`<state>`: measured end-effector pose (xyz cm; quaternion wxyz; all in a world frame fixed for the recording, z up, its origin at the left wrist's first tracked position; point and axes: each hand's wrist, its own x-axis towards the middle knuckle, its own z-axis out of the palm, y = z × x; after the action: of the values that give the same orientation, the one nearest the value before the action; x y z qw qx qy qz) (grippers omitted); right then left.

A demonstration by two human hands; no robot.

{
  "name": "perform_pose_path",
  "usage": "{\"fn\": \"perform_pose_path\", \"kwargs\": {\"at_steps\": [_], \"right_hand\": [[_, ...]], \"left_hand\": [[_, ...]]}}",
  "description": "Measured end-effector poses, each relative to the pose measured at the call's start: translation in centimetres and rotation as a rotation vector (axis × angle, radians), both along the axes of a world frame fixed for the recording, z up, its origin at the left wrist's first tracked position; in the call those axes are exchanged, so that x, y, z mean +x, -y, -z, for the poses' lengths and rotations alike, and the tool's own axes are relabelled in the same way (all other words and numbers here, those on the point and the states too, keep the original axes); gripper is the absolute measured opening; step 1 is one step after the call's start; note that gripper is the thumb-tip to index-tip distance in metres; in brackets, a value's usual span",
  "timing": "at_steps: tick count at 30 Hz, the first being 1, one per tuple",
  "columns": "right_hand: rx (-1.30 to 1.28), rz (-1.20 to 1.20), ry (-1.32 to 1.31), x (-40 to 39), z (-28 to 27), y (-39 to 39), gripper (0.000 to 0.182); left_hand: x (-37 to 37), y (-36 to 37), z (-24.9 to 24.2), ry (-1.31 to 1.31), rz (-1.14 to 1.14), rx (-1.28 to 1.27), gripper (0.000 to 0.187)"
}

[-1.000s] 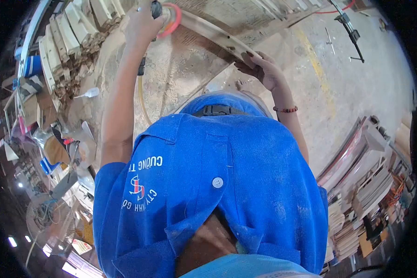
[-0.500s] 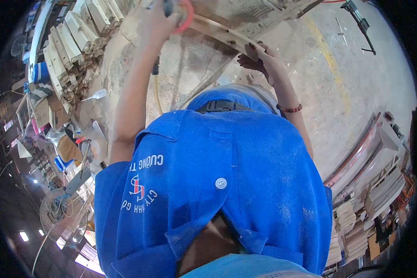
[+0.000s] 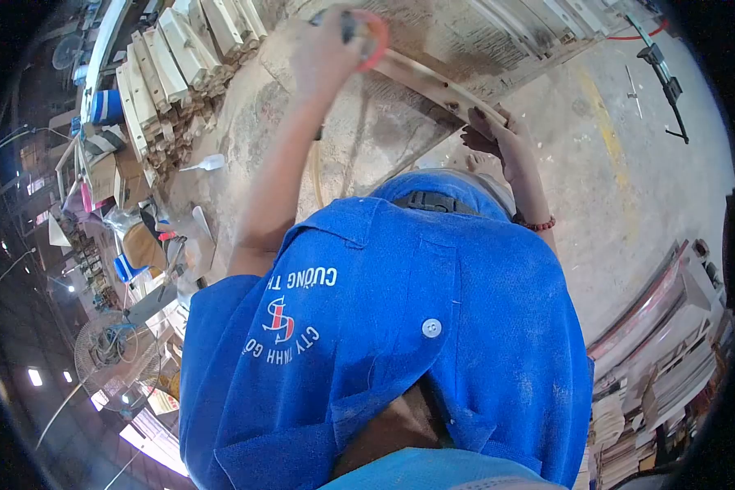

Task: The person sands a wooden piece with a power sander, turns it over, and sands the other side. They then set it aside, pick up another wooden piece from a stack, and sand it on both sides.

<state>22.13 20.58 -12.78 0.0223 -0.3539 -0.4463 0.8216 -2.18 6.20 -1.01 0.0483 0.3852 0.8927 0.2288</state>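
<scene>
In the head view, the only one, the two hands are well apart, each on its own thing. The left hand (image 3: 322, 61) is closed round the top of a round sander (image 3: 369, 39) with a red rim; hand and tool are blurred, so the exact finger placement is unclear. The right hand (image 3: 502, 147) grips the near end of a long pale wood bar (image 3: 420, 82), its fingers curled about that end. The bar slants up and to the left from this hand to the sander, above the dusty floor (image 3: 563, 163), with dark spots along its side. The sander sits at the bar's far end; whether its disc presses on the wood cannot be told, nor what holds up that end.

For good work here, my judgement is that the disc should lie flat along the face, with light, even pressure, since a tipped rim could gouge the wood. The right hand's hold looks well placed for steadying, being far from the disc; a firm grip should stop the bar twisting, and those fingertips need to be clear of any pass toward the near end. The hose (image 3: 318, 175) by the left forearm is best given slack, so that it neither drags nor snags.
</scene>
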Motion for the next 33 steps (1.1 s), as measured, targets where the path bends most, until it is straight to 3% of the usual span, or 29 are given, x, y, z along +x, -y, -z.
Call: {"fn": "perform_pose_path", "kwargs": {"at_steps": [3,6,8,11,16,19,21,28,31,33], "right_hand": [[-0.017,0.067,-0.040,0.0,0.1,0.4,0.035],[-0.010,0.099,-0.037,-0.4,-0.5,0.6,0.033],[0.003,0.091,0.004,-0.4,-0.8,0.5,0.034],[-0.011,0.107,-0.038,-0.3,-0.5,0.5,0.035],[-0.013,0.113,-0.055,-0.2,-1.0,0.7,0.036],[0.026,0.109,-0.052,-0.3,-1.0,0.8,0.036],[0.032,0.119,-0.064,-0.3,-0.5,0.8,0.036],[0.042,0.127,-0.021,-0.6,0.0,1.0,0.035],[0.083,0.124,-0.083,-0.3,0.5,0.9,0.035],[0.073,0.126,-0.082,-0.5,0.7,0.8,0.035]], "left_hand": [[-1.7,1.0,0.6,-0.074,-0.107,0.057,0.039],[2.5,-0.4,-1.9,-0.131,-0.154,-0.120,0.039],[5.2,-1.7,-2.9,-0.011,-0.080,-0.155,0.041],[7.0,-2.5,-1.7,-0.087,0.042,-0.073,0.043],[5.5,-2.8,-0.9,-0.060,0.050,-0.005,0.047],[5.2,-2.6,-1.2,-0.069,-0.047,-0.123,0.048],[6.4,-2.7,-1.1,-0.171,0.016,-0.098,0.050],[8.7,-3.6,-1.4,-0.042,0.151,-0.014,0.053],[6.9,-2.9,-1.2,-0.114,0.051,-0.066,0.050],[6.0,-2.5,-2.0,0.116,0.006,-0.165,0.047]]}}
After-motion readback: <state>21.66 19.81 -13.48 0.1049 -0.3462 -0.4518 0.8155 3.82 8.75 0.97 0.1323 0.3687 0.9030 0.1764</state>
